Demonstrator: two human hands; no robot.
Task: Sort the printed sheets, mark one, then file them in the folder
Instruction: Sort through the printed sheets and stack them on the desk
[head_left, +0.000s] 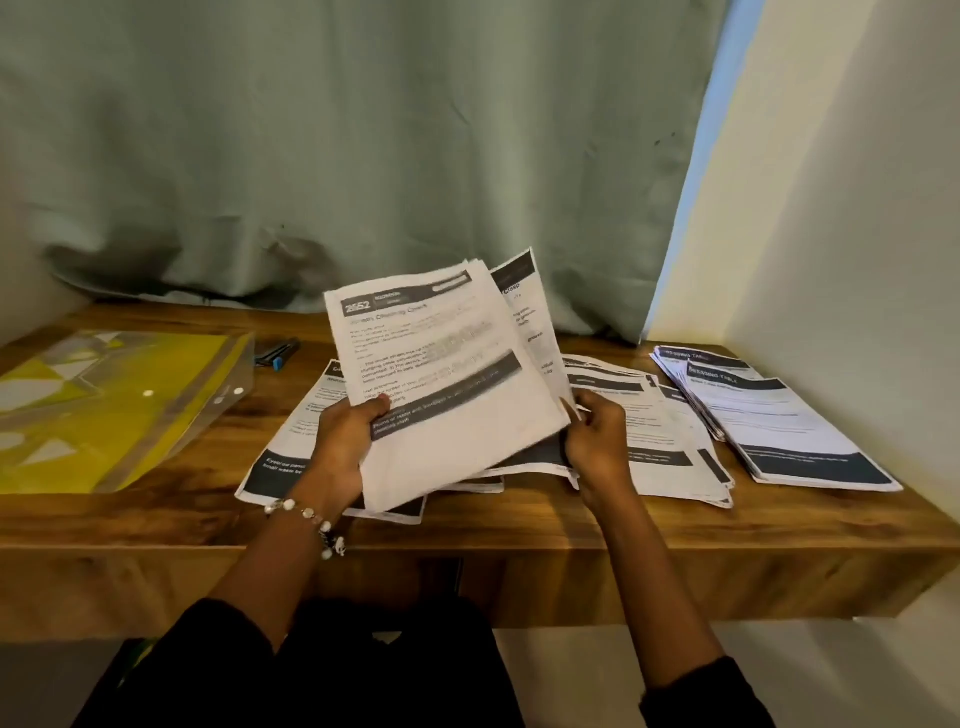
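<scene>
Both hands hold our raised bundle of printed sheets (441, 364): left hand (340, 441) grips its lower-left edge, right hand (597, 436) pinches the right edge. We see loose sheets (660, 441) on the wooden desk (467, 525) beneath, the yellow folder (104, 405) lying far left.

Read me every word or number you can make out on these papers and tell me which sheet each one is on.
"2652": dark header of the top sheet held in both hands.
"Clasp": heading on the sheet behind it.
"DRESSING TABLE", partly blurred: headers on the right-hand pile.
Body text everywhere, and the spread sheets on the desk: too blurred to read.
</scene>
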